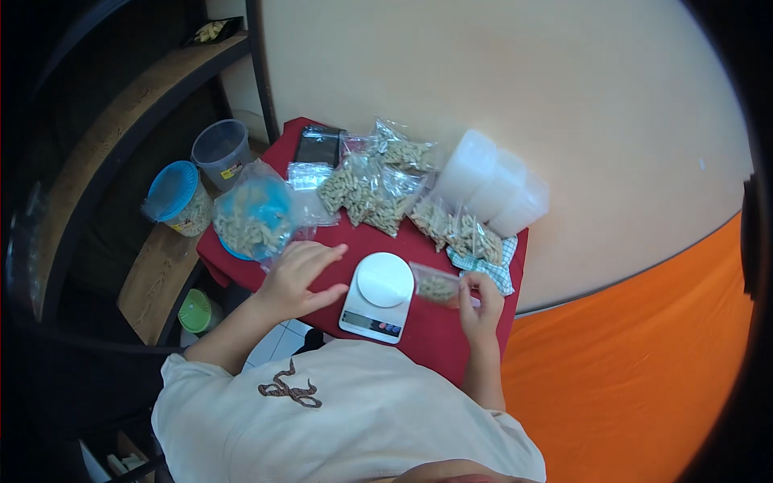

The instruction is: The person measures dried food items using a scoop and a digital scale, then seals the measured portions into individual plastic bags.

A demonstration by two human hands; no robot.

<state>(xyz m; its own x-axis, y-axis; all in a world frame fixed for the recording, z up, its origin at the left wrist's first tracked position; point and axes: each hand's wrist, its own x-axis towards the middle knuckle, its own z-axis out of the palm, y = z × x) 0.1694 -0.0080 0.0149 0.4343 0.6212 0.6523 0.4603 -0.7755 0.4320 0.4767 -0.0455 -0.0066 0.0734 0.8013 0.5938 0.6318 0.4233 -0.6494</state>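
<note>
My right hand (pixel 481 304) pinches a small clear zip bag (pixel 436 286) partly filled with pale snack pieces, holding it just right of a white digital kitchen scale (pixel 378 295). The scale's round plate is bare. My left hand (pixel 293 278) lies with fingers spread on the red tablecloth (pixel 439 334), left of the scale. It holds nothing. It sits just below a large clear bag of the same snacks (pixel 251 216) that lies in a blue bowl.
Several filled small bags (pixel 370 190) are piled behind the scale, more (pixel 460 230) lie on a checkered cloth (pixel 493 272). Stacked white plastic containers (pixel 493 187), empty bags (pixel 309 175) and a black device (pixel 320 145) sit at the back. A blue-lidded jar (pixel 179 198) and grey tub (pixel 221 151) stand on the shelf at left.
</note>
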